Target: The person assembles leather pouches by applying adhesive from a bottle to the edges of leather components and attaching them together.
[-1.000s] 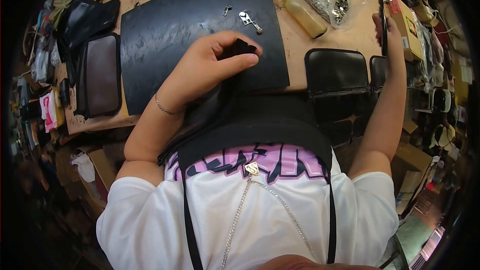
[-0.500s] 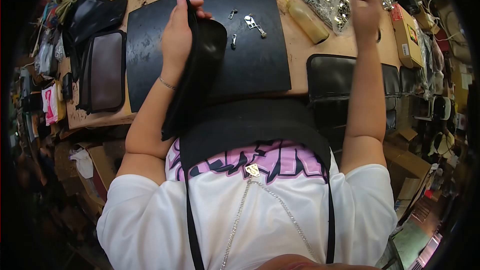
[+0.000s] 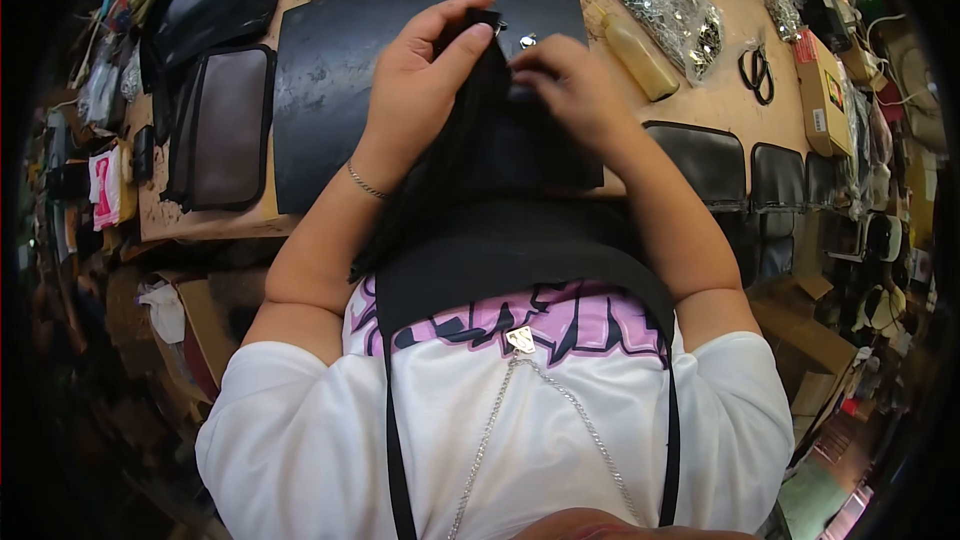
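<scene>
A black pouch (image 3: 440, 155) hangs slanting down toward the apron, held near its top end by my left hand (image 3: 425, 75), thumb and fingers closed round it. Close beside that end is my right hand (image 3: 575, 90), its fingers bent together and blurred; whatever they grip is too small to make out. Beneath both hands lies a dark board (image 3: 340, 90). A small metal piece (image 3: 527, 41) shows on the board between the hands, and other small metal parts are mostly hidden by them.
At the left lie a brown pouch (image 3: 232, 130) and black pouches (image 3: 212, 20). To the right are a bottle (image 3: 640, 58), a bag of metal parts (image 3: 675, 25), scissors (image 3: 757, 74), black cases (image 3: 700, 155) and a box (image 3: 823, 95).
My right hand has come from the bag of metal parts to the pouch's top end. My left hand with the pouch has shifted right, and the whole view has moved slightly.
</scene>
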A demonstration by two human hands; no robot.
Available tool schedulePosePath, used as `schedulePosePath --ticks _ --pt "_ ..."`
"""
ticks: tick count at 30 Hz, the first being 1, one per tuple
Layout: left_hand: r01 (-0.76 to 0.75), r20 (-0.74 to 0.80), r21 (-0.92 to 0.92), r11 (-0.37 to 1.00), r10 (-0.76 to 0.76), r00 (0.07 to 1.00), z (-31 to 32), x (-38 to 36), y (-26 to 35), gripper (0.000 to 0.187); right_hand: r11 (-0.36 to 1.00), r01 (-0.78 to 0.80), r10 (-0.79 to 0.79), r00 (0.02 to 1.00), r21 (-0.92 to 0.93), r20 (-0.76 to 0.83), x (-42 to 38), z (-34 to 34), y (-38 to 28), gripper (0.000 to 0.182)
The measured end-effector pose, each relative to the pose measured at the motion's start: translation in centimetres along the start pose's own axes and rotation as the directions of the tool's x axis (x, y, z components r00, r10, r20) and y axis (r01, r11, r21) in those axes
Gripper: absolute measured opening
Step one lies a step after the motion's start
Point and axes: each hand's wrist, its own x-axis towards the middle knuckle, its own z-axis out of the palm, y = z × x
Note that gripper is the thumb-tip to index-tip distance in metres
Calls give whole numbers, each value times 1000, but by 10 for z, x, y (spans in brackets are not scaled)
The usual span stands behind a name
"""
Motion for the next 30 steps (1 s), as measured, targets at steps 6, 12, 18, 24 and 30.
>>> schedulePosePath --ticks 6,12,18,24,30 --pt "-30 90 107 994 20 996 6 0 7 22 777 -3 147 973 629 -177 -1 -39 -45 13" --pt "-87 159 198 976 55 986 8 6 10 22 643 -48 126 991 764 -44 -4 -23 -67 15" --pt "31 67 140 990 -41 997 6 7 9 17 803 -66 189 971 592 -149 -5 -14 -63 15" --pt "-162 0 109 981 163 987 24 -2 -10 16 813 -98 252 948 573 -195 -6 -8 -56 14" --pt "-189 86 173 967 176 981 20 5 0 26 757 -70 264 942 649 -206 -6 -10 -51 12"
